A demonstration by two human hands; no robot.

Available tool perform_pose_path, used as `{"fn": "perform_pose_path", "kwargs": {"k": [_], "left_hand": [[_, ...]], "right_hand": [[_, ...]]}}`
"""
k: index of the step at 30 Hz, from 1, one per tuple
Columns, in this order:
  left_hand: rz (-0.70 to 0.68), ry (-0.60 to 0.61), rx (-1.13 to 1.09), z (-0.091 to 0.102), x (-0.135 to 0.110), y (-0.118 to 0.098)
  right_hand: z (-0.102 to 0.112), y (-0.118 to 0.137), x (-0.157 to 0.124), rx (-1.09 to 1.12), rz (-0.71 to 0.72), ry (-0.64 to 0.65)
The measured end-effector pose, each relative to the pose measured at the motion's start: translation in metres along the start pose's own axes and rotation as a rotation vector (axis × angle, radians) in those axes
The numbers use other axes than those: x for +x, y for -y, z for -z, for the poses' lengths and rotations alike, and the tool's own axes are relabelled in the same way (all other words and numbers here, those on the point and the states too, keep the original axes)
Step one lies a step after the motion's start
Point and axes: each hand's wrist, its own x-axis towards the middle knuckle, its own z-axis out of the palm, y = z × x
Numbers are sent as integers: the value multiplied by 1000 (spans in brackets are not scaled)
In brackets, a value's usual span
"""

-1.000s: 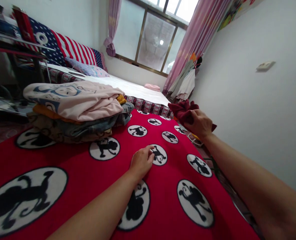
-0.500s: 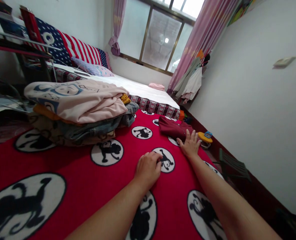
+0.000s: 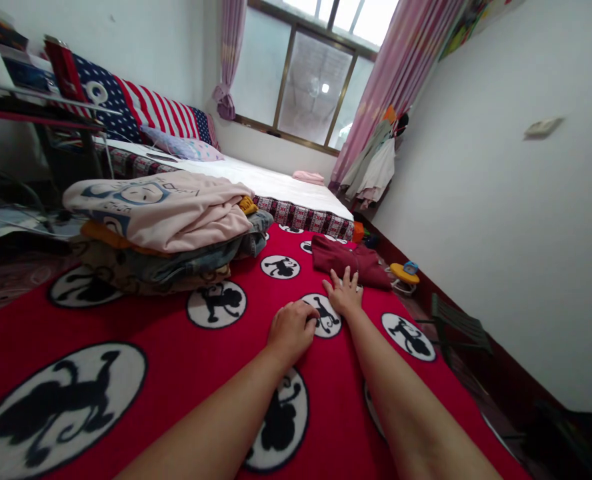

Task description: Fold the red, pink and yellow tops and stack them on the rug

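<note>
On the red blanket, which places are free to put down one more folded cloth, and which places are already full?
Free: the near-left blanket, between the clothes pile and the left hand; also the strip between the pile and the dark red garment. Crowded: the far-left corner under the pile, and the far-right edge, where the right hand lies flat just before the garment.

— What became of the dark red garment point(image 3: 350, 259)?
— A second ago the right hand point(image 3: 345, 297) held it bunched up in the air near the wall. Now it lies on the red blanket point(image 3: 176, 333), and the hand has let go, resting flat with fingers spread just in front of it.
— And the left hand point(image 3: 292, 331)?
— It has curled into a looser fist.
</note>
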Motion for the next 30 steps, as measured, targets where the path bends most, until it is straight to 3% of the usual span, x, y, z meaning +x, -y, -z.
{"fn": "perform_pose_path", "kwargs": {"k": [5, 14, 20, 23, 25, 27, 29, 30], "left_hand": [[9, -2, -31, 2, 1, 2], [44, -16, -102, 4, 2, 3], [51, 25, -116, 7, -6, -2], [14, 119, -95, 16, -15, -2], [-20, 237, -82, 34, -15, -1], [-33, 334, -69, 67, -5, -1], [-43, 298, -9, 115, 16, 0], [-98, 161, 104, 144, 29, 1]], "right_hand": [[6, 10, -50, -4, 32, 79], [9, 19, -129, 20, 99, -18], [13, 18, -141, 65, 116, -24], [14, 16, -139, 88, 104, -8], [14, 15, -138, 100, 102, -12], [14, 15, -138, 115, 103, -19], [13, 14, -138, 129, 106, -22], [13, 14, -138, 135, 105, -21]]}}
